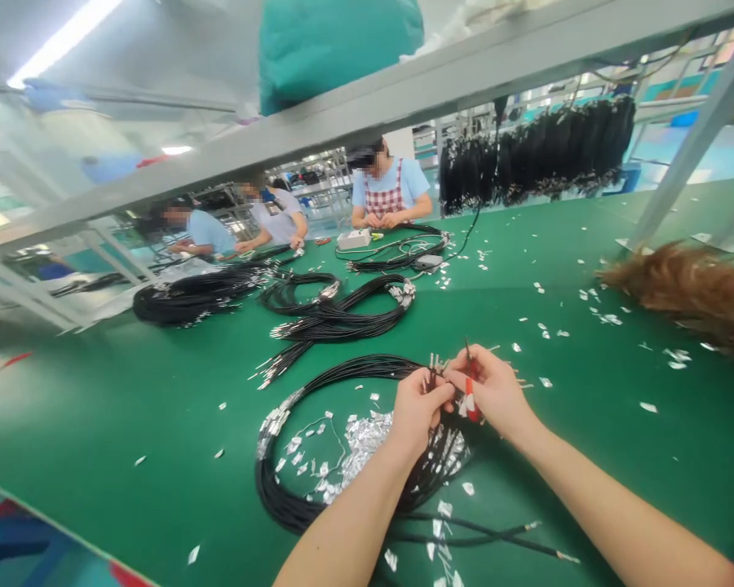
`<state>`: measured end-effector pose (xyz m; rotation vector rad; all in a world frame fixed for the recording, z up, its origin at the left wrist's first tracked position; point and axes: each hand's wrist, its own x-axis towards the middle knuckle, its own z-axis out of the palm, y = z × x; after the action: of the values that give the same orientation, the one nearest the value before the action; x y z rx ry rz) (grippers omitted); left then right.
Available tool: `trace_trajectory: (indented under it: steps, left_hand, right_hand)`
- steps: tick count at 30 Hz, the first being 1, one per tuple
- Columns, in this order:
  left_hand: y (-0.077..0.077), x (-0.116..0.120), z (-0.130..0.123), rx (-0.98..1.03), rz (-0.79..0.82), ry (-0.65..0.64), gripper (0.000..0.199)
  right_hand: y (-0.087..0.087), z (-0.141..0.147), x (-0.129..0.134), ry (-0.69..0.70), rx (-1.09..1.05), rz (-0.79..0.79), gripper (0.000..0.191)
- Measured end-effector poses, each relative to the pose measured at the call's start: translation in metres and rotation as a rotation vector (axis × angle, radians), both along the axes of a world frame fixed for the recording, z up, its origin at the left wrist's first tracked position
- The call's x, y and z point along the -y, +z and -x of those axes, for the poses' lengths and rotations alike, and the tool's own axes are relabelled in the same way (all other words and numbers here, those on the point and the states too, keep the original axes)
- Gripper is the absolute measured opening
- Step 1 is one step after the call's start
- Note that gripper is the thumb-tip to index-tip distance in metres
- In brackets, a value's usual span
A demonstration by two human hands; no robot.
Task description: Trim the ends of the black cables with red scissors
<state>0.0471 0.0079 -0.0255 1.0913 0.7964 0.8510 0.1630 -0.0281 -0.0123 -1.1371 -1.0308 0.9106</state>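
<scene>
My left hand (417, 405) is closed on the end of a black cable, its fingers pinched beside several stripped ends. Close by on the right, my right hand (495, 390) is wrapped round a small red-handled tool (473, 401), whose dark, narrow tip points up and away from me. Its exact kind is partly hidden by the fingers. The coiled bundle of black cables (269, 481) lies under and to the left of both hands, bound with silvery wrapping at its left side. Inside the loop is a heap of silver foil scraps (362, 444). Two cable ends (495, 536) stick out toward the front right.
More black cable coils (355, 322) lie farther back on the green table (159, 391). A brown furry thing (691, 293) is at the right. Foil bits are scattered around. A grey shelf beam (355, 90) crosses overhead. Several co-workers (391, 191) sit on the far side.
</scene>
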Motion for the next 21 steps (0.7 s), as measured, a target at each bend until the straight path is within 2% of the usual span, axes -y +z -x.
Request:
trace_trajectory:
  steps: [4, 8, 14, 21]
  left_hand:
    - [-0.005, -0.0044, 0.0058, 0.051, 0.041, -0.099, 0.021]
    - [-0.0043, -0.0045, 0.0074, 0.06, 0.061, -0.153, 0.021]
    - [-0.0034, -0.0028, 0.0084, 0.0, 0.034, -0.06, 0.022]
    - [-0.0023, -0.0004, 0.0087, -0.038, -0.012, -0.04, 0.021]
  right_hand:
    - [0.0002, 0.0061, -0.0041, 0.084, -0.249, 0.036, 0.027]
    - [0.0012, 0.0071, -0.0049, 0.121, -0.325, 0.052, 0.027]
    - [0.0032, 0.003, -0.0034, 0.002, -0.215, 0.015, 0.022]
    - [0.004, 0.0011, -0.0038, -0.035, -0.094, 0.006, 0.018]
